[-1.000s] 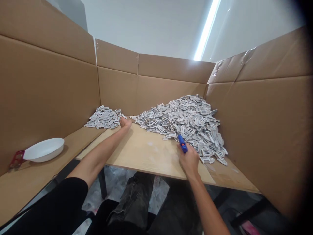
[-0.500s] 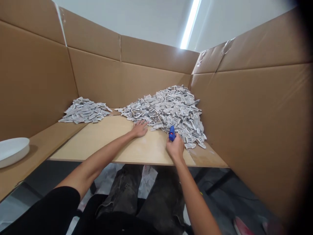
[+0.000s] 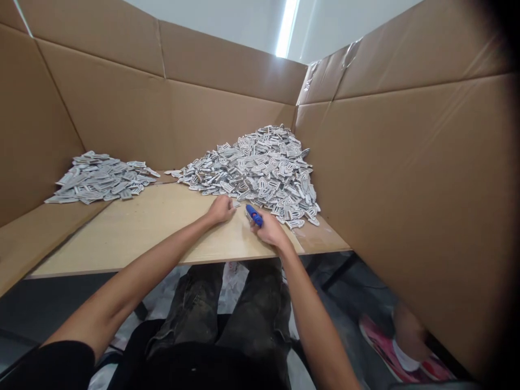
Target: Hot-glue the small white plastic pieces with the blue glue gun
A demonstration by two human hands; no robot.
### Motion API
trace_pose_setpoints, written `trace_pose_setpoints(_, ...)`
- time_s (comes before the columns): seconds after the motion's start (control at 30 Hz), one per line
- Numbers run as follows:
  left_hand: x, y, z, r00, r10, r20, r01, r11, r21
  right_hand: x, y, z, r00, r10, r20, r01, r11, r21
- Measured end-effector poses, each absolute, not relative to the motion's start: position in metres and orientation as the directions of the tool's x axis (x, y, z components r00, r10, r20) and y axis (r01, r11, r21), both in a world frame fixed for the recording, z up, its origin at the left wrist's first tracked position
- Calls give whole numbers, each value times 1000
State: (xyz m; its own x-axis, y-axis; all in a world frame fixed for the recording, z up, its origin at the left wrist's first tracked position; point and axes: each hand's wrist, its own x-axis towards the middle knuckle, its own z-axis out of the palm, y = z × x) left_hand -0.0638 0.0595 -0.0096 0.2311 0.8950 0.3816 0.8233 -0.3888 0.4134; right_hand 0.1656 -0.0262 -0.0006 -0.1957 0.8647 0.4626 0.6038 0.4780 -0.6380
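My left hand point(image 3: 221, 209) is closed on a small grey-white piece point(image 3: 236, 205) that sticks out from its fingertips, just over the pale board point(image 3: 162, 227). Close by on the right, my right hand point(image 3: 268, 227) grips a blue tool point(image 3: 254, 215), its front end pointing toward the left hand. Behind both hands rises a large heap of flat grey-white slotted pieces point(image 3: 264, 165). A smaller heap of similar pieces point(image 3: 103, 176) lies at the far left.
Tall cardboard walls point(image 3: 227, 108) enclose the back and both sides. The board's front edge runs above my legs. At the lower right, beyond the cardboard, a person's foot in a pink shoe point(image 3: 382, 344) shows on the floor.
My left hand has closed on a piece from the heap's edge. My right hand has brought the blue tool left, nearer to it. The view has turned right, and the white dish is out of sight.
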Motion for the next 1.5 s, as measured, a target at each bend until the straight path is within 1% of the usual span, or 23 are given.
trace_pose_setpoints(0.07, -67, 56, -8, 150, 919, 365, 831, -317, 457, 167, -26, 0, -298, 867, 400, 664, 489, -566)
trace_pose_setpoints(0.13, -68, 52, -7, 43, 944, 327, 849, -207, 487, 169, -26, 2, -338, 874, 349, 703, 481, -524)
trace_pose_setpoints(0.2, -68, 50, -6, -65, 956, 287, 867, -88, 490, 172, -27, 4, -353, 877, 325, 706, 478, -523)
trace_pose_setpoints(0.27, -69, 49, -6, -125, 958, 257, 877, -14, 480, 175, -28, 6, -347, 874, 341, 683, 484, -547)
trace_pose_setpoints(0.37, -73, 49, -7, -136, 953, 272, 862, -22, 507, 177, -29, 8, -283, 873, 397, 646, 479, -594)
trace_pose_setpoints(0.43, -73, 47, -7, -125, 939, 319, 803, -93, 589, 177, -27, 9, -216, 877, 429, 624, 462, -630)
trace_pose_setpoints(0.5, -72, 45, -7, -112, 925, 362, 675, -197, 711, 178, -25, 10, -152, 871, 467, 592, 459, -663)
trace_pose_setpoints(0.57, -67, 40, -6, -78, 925, 373, 495, -289, 819, 180, -23, 11, -108, 856, 506, 573, 470, -672)
trace_pose_setpoints(0.67, -60, 31, 0, 15, 936, 351, 269, -341, 900, 181, -22, 14, -62, 835, 547, 582, 475, -660)
trace_pose_setpoints(0.73, -56, 24, 5, 58, 956, 288, 176, -294, 939, 182, -23, 15, -40, 823, 566, 573, 483, -662)
trace_pose_setpoints(0.8, -53, 19, 9, 64, 975, 210, 95, -216, 972, 181, -24, 17, -42, 813, 580, 550, 504, -666)
trace_pose_setpoints(0.93, -49, 15, 12, 82, 988, 127, -33, -125, 992, 178, -26, 19, -57, 794, 605, 538, 535, -652)
trace_pose_setpoints(1.07, -45, 14, 13, 151, 988, 42, -110, -25, 994, 174, -29, 20, -79, 781, 620, 493, 571, -657)
trace_pose_setpoints(1.13, -43, 13, 13, 251, 966, 57, -155, -18, 988, 172, -30, 20, -101, 777, 621, 454, 591, -666)
trace_pose_setpoints(1.23, -41, 9, 12, 443, 890, 111, -192, -27, 981, 170, -31, 19, -119, 773, 623, 428, 606, -671)
trace_pose_setpoints(1.33, -41, 6, 11, 576, 809, 121, -126, -58, 990, 169, -32, 20, -131, 768, 627, 440, 612, -657)
trace_pose_setpoints(1.5, -45, 1, 13, 641, 762, 89, 4, -119, 993, 165, -36, 24, -169, 752, 638, 472, 630, -617)
